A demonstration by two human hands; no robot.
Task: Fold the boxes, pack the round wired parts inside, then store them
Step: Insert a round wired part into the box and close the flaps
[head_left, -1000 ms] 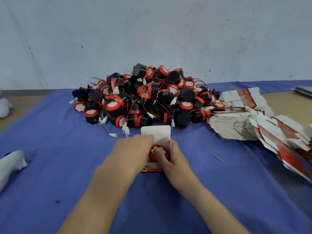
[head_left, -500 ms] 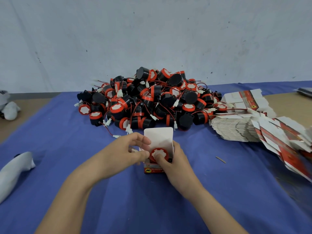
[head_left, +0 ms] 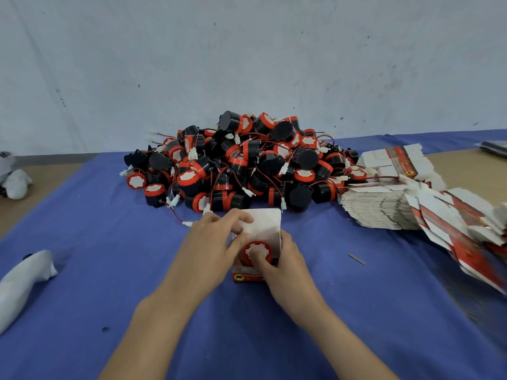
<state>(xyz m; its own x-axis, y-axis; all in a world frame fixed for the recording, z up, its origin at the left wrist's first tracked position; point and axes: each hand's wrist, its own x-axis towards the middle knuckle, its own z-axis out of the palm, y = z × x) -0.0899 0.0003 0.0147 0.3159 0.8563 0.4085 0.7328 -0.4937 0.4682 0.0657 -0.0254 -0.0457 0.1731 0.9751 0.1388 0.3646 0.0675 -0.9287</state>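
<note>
One round wired part [head_left: 256, 253] is pressed into the folded box [head_left: 247, 276] by the thumb of the right hand [head_left: 285, 266] gripping it; the unclosed lid flap [head_left: 268, 224] is apparently pinched by the left hand [head_left: 210, 249] fingers, the pile [head_left: 247, 165] left unpacked.

Bare tabletop [head_left: 115, 270] left of and in front of the pile of round parts [head_left: 241, 165]
The pile fills the far middle; flat boxes [head_left: 384, 207] touch its right side and fan forward. An upright box [head_left: 267, 226] stands just in front of it, and a white bag [head_left: 24, 281] lies well to its front left.
</note>
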